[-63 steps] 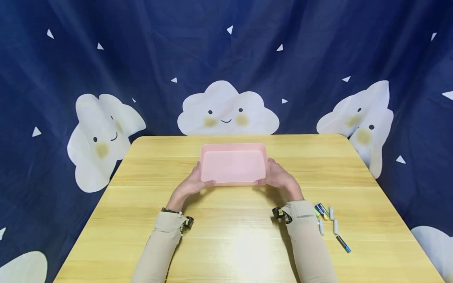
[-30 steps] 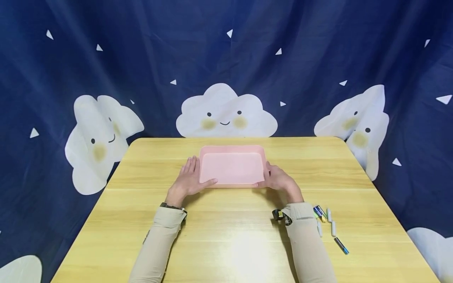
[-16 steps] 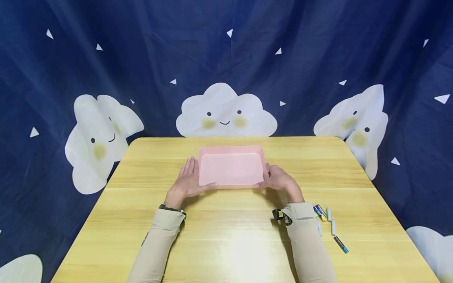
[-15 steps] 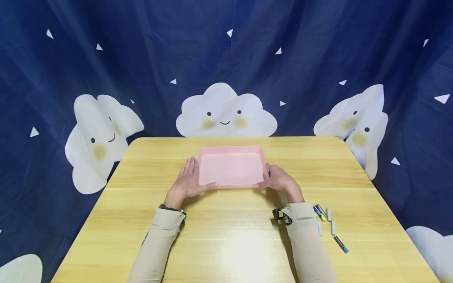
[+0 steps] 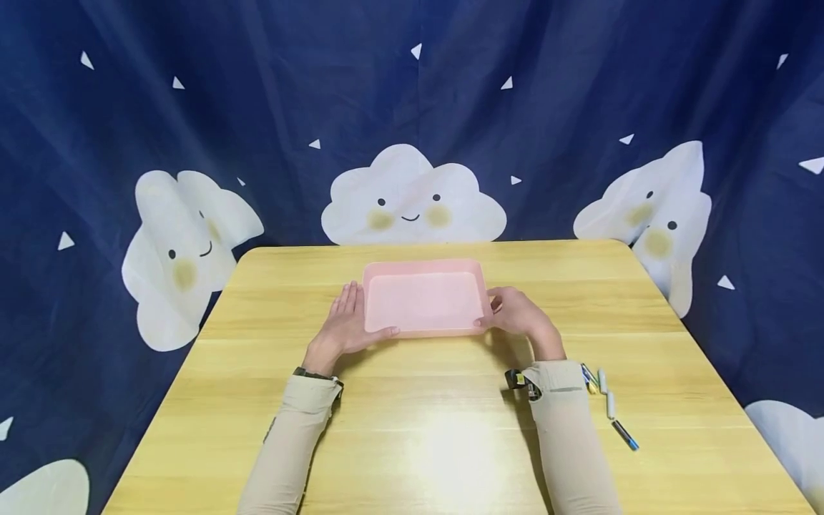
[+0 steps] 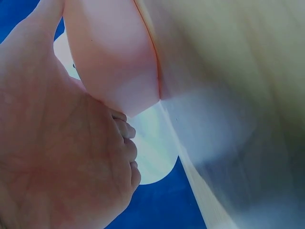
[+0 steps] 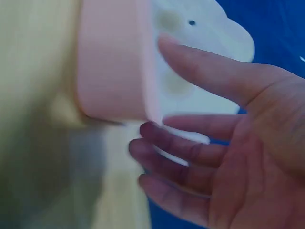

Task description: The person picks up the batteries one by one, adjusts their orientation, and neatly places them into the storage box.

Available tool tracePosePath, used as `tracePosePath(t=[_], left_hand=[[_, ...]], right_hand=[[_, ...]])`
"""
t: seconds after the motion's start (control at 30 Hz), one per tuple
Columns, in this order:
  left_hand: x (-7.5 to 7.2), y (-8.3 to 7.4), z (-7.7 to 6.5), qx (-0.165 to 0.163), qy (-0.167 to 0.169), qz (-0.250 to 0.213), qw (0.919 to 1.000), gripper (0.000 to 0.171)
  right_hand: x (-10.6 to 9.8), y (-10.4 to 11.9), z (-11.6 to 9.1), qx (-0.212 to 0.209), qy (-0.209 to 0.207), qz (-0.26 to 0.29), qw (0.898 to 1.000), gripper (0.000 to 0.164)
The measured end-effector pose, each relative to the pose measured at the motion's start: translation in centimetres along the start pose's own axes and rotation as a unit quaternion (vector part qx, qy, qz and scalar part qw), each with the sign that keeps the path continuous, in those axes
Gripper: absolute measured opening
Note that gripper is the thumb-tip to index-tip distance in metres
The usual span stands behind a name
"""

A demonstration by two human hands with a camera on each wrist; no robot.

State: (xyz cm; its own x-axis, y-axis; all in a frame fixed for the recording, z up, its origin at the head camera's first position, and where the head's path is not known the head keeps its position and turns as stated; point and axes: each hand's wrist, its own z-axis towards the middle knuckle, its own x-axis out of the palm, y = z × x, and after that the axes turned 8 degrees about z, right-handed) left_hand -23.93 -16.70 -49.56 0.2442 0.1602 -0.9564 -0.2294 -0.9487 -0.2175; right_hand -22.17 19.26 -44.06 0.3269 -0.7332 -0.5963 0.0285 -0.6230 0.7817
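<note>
A shallow pink rectangular tray (image 5: 425, 300) lies on the wooden table toward its far side. My left hand (image 5: 344, 325) lies against the tray's left end, fingers straight and pointing away, thumb along the near rim. From the left wrist, the palm (image 6: 62, 152) shows beside the tray's wall (image 6: 114, 57). At the right end is my right hand (image 5: 518, 313), its thumb by the near right corner. In the right wrist view that hand (image 7: 238, 138) has loosely bent, spread fingers close to the tray's corner (image 7: 114, 62); whether they touch it I cannot tell.
Several small cylinders that look like batteries (image 5: 610, 405) lie on the table (image 5: 225, 422) right of my right forearm, which partly hides them. A dark blue curtain (image 5: 412, 93) printed with white clouds hangs behind the table.
My left hand's fingers have straightened from their earlier grip on the tray's end. My right hand has loosened and shifted slightly right. The tray now sits at a slight angle.
</note>
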Motion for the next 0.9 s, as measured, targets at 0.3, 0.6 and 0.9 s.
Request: tracePosePath(t=[0.3,0.6,0.9], left_hand=[[0.3,-0.1,0.3,0.004,0.007,-0.006,0.9999,0.134],[0.2,-0.1,0.4,0.010,0.006,-0.004,0.9999,0.138],[-0.1,0.5,0.5,0.014,-0.003,-0.011,0.9998,0.137]], right_hand=[[-4.0,1.0,-3.0,-0.096,-0.077,0.003,0.992,0.055],[-7.8,0.3,-7.7,-0.129,-0.136,-0.049,0.981,0.046],[-9.3,-1.8,-10.7,-0.142,-0.154,-0.072,0.975,0.040]])
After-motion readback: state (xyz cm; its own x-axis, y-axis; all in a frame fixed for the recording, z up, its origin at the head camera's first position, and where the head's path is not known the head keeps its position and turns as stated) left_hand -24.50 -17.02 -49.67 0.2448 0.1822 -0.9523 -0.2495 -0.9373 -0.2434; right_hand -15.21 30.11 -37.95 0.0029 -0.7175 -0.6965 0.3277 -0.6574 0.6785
